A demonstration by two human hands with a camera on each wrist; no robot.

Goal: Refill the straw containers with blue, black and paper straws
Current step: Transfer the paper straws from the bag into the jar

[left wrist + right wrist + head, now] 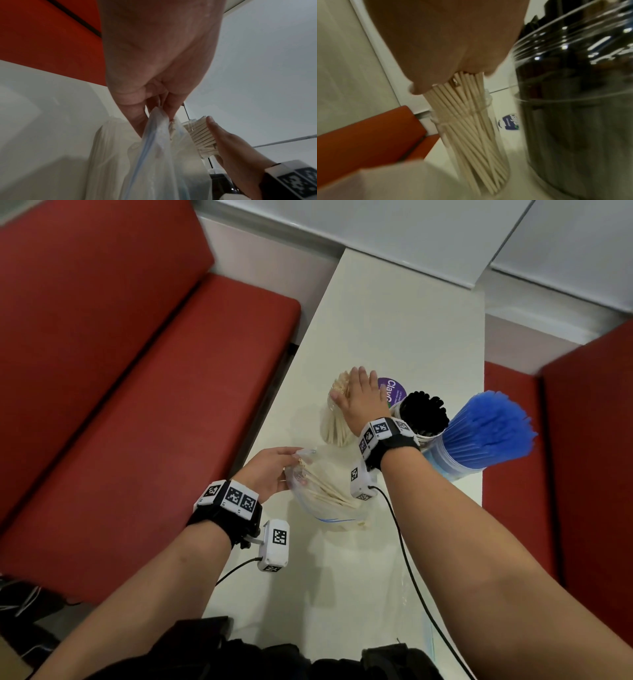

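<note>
From the head camera I see a narrow white worktop (394, 313) running away from me to a pale grey wall, with red padded benches (130, 371) on both sides. My landmark is the paper-straw jar (334, 428), a clear container near the middle of the worktop. My right hand (361, 398) lies flat on the tops of the paper straws (340, 386) in it, fingers straight. Just right of the jar stands the container of black straws (423, 414), and beyond that the one of blue straws (486, 433). Behind the jar a purple round sticker (394, 392) lies on the worktop. On the near side of the jar my left hand (269, 470) pinches the mouth of a clear zip bag (329, 498) with more paper straws inside.

On the left wrist camera the fingers (169, 106) are closed tight on the bag's blue-striped rim (154, 129), white worktop and red bench behind.

On the right wrist camera, which is blurred, the palm (447, 44) presses the straw ends; the dark container (576, 108) stands close beside the jar.
</note>
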